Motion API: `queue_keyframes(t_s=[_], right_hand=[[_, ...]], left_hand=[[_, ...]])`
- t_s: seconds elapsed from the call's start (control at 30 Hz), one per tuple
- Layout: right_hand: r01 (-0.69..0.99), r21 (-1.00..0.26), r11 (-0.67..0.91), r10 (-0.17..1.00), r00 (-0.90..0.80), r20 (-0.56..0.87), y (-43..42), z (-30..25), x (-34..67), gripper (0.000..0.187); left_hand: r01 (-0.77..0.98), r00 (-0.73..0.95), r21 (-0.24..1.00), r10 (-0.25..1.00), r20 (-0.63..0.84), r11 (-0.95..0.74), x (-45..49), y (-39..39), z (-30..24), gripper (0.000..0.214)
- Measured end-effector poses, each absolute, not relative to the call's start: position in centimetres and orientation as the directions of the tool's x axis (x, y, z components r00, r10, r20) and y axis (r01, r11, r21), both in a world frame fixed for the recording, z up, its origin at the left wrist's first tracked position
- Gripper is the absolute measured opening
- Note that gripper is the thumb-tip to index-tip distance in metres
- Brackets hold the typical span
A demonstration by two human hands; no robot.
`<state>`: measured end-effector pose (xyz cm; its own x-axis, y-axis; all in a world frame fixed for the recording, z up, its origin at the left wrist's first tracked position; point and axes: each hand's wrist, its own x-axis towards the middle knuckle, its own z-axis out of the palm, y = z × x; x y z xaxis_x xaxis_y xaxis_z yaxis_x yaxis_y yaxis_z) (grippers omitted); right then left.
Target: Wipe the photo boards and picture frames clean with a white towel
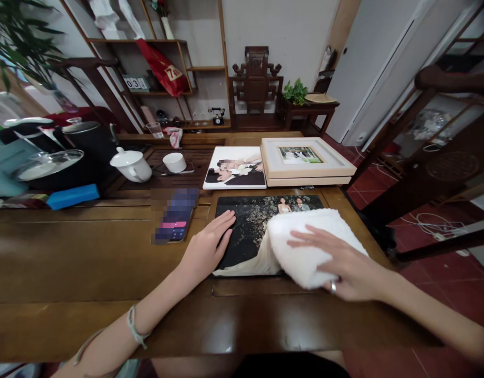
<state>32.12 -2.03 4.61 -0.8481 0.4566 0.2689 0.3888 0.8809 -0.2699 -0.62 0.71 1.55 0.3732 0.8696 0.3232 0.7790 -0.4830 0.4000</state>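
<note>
A dark wedding photo panel lies flat on the wooden table, showing a couple and a long pale train. My left hand rests at its left edge, fingers stretched out, holding nothing. On the panel's right half, a folded fluffy white cloth covers much of the picture. My right hand is on this cloth, fingers spread over its top and a ring on one finger. Part of the hand's grip, including the thumb side, is hard to make out.
Behind the panel lie a white-edged photo print and stacked pale wooden frames. A phone is left of my left hand. Farther left stand a white lidded cup, a small white bowl and a blue box.
</note>
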Motion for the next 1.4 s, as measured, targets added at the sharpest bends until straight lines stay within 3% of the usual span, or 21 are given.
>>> queue_keyframes(t_s=[0.23,0.43,0.53,0.73,0.87,1.0,1.1,1.27,1.4], right_hand=[[0.275,-0.367,0.889,0.341,-0.932,0.127,-2.9,6.0,30.5,0.025],[0.506,-0.273,0.818,0.567,-0.791,0.232,5.1,5.1,32.5,0.011],[0.55,-0.256,0.795,0.604,-0.754,0.257,7.3,4.9,32.8,0.012],[0.412,-0.273,0.869,0.482,-0.831,0.28,3.8,5.0,31.2,0.017],[0.276,-0.353,0.894,0.346,-0.926,0.151,-1.3,5.8,29.3,0.031],[0.214,-0.378,0.901,0.266,-0.96,0.089,-3.0,6.3,28.4,0.031],[0.28,-0.346,0.895,0.345,-0.928,0.142,-0.7,6.2,29.0,0.028],[0.567,-0.224,0.793,0.608,-0.763,0.221,5.3,5.7,30.5,0.017],[0.611,-0.16,0.776,0.63,-0.734,0.253,6.0,5.1,29.8,0.02]], left_hand=[[0.767,0.387,0.4,0.86,0.333,-0.501,-0.7,0.7,1.5,0.039],[0.774,0.387,0.393,0.863,0.325,-0.496,-0.7,0.7,1.7,0.039],[0.781,0.387,0.387,0.866,0.315,-0.49,-0.8,0.7,1.7,0.039],[0.782,0.381,0.392,0.869,0.315,-0.485,-0.7,0.7,1.6,0.039],[0.78,0.387,0.388,0.866,0.318,-0.491,-0.7,0.8,1.6,0.039],[0.776,0.395,0.385,0.861,0.321,-0.5,-0.7,0.8,1.5,0.039],[0.776,0.391,0.39,0.863,0.322,-0.497,-0.8,0.8,1.5,0.039],[0.777,0.388,0.391,0.864,0.32,-0.493,-0.8,0.7,1.7,0.039],[0.776,0.382,0.398,0.866,0.321,-0.49,-0.8,0.8,1.7,0.039]])
